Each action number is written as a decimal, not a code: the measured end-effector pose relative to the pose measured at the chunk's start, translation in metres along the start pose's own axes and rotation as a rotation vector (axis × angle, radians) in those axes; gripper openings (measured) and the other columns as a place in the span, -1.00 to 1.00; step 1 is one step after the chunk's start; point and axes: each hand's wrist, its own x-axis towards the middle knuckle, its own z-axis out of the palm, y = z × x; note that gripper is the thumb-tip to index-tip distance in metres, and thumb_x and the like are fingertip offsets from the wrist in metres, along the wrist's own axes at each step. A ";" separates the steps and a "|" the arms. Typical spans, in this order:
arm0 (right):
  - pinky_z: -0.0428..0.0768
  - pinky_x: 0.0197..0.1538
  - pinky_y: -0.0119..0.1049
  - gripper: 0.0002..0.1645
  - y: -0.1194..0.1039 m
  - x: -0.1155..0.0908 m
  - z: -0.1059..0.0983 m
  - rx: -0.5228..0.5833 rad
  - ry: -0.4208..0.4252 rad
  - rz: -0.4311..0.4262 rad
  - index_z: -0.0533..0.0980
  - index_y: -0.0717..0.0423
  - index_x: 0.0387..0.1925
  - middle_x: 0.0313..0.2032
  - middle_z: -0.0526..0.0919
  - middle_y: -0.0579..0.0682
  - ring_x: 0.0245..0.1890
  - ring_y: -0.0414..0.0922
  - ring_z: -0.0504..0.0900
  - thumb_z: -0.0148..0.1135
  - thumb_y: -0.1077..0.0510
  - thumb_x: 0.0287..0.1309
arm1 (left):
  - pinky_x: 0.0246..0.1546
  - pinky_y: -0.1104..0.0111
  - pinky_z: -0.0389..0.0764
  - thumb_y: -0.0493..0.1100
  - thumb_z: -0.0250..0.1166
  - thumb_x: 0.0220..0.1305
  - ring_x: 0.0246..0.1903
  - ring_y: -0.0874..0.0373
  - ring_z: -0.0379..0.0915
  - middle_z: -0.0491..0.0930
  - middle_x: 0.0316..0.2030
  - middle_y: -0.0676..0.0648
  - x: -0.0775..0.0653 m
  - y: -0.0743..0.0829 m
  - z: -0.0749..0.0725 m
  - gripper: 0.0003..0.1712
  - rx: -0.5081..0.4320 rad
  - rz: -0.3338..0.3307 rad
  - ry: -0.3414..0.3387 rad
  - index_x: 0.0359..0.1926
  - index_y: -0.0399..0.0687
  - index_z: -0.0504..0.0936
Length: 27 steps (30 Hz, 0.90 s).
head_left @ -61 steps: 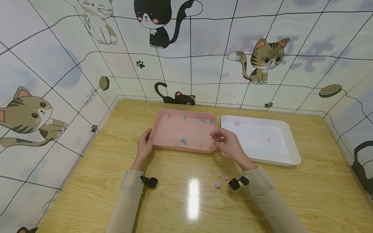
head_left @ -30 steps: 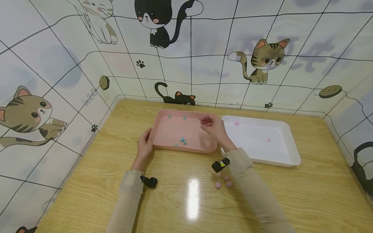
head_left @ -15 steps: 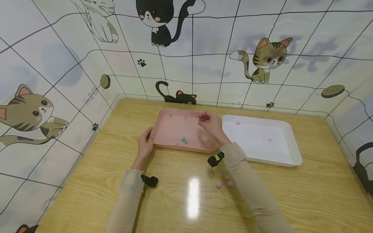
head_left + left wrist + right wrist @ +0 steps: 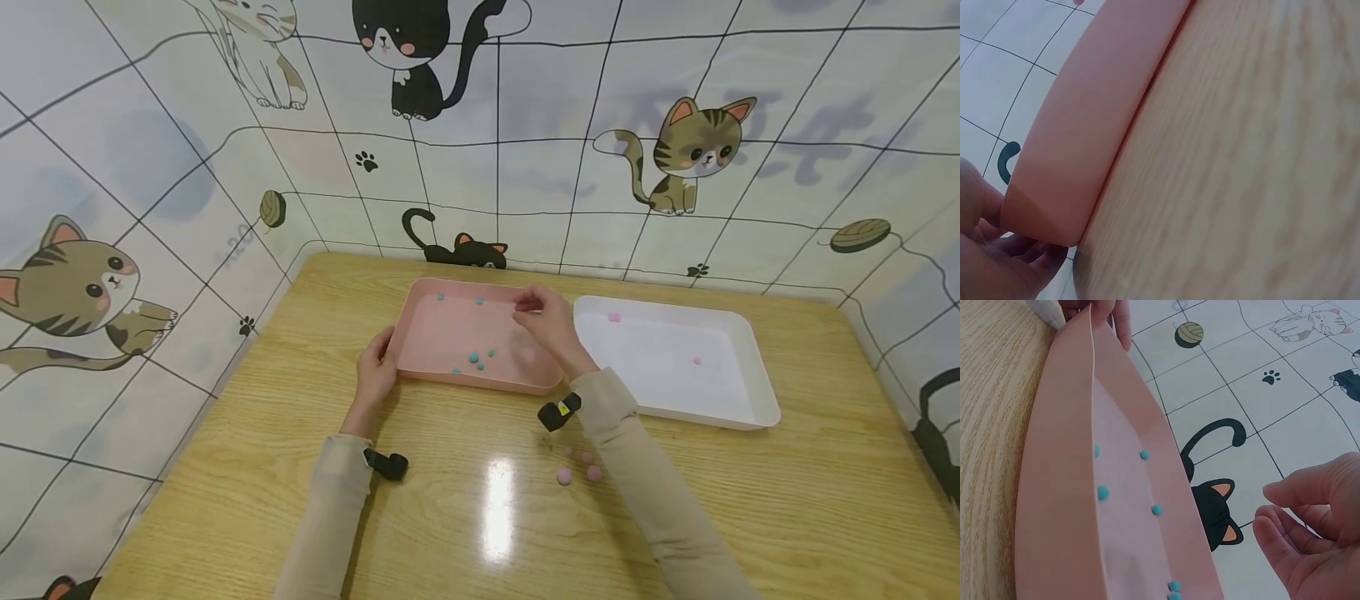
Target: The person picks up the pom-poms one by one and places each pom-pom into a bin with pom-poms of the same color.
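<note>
The left hand [image 4: 375, 367] grips the left end of a shallow pink tray [image 4: 465, 382], its thumb over the rim in the head view. In the left wrist view its fingers [image 4: 1041, 265] curl round the tray's corner. Small teal balls [image 4: 473, 357] lie scattered inside that tray, several of them near the front wall. The right hand [image 4: 551, 321] hovers above the tray's back right part. From the right wrist view, its thumb and forefinger tips are close together with nothing visible between them. Part of the tray's right end is hidden behind this hand.
Right of the pink tray stands a white tray [image 4: 738, 412] with a few small pink pieces [image 4: 614, 317] in it. Several pink balls [image 4: 564, 476] lie on the wooden table [image 4: 420, 533] near the right forearm. A cat-patterned wall covering [image 4: 525, 183] rises behind the table.
The right hand has moved from the pink tray's right edge to above its back right part. One more teal ball now shows near the front group. The left hand keeps its hold.
</note>
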 end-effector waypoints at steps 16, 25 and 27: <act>0.59 -0.04 -0.15 -0.77 0.001 -0.037 -0.022 0.055 0.001 -0.111 0.51 0.30 -0.18 -0.18 0.59 0.24 -0.16 0.07 0.60 0.22 0.43 0.06 | 0.22 0.07 0.27 -0.45 -0.14 0.35 0.24 -0.18 0.21 0.30 0.22 -0.40 0.000 0.000 0.001 -0.53 0.005 0.000 0.010 0.27 -0.44 0.28; 0.59 -0.08 -0.35 -0.77 0.010 -0.061 -0.036 0.048 -0.021 -0.107 0.51 0.37 -0.18 -0.17 0.59 0.30 -0.14 0.09 0.59 0.23 0.43 0.06 | 0.23 0.10 0.27 -0.44 -0.16 0.35 0.25 -0.14 0.20 0.28 0.25 -0.36 -0.001 -0.001 0.002 -0.50 0.017 -0.012 0.008 0.30 -0.40 0.25; 0.59 -0.08 -0.35 -0.77 0.011 -0.065 -0.039 0.034 -0.018 -0.110 0.51 0.40 -0.18 -0.18 0.59 0.31 -0.15 0.11 0.59 0.23 0.45 0.06 | 0.24 0.12 0.26 -0.44 -0.17 0.35 0.26 -0.13 0.19 0.28 0.25 -0.35 -0.002 -0.001 0.001 -0.50 0.013 -0.016 0.006 0.30 -0.39 0.25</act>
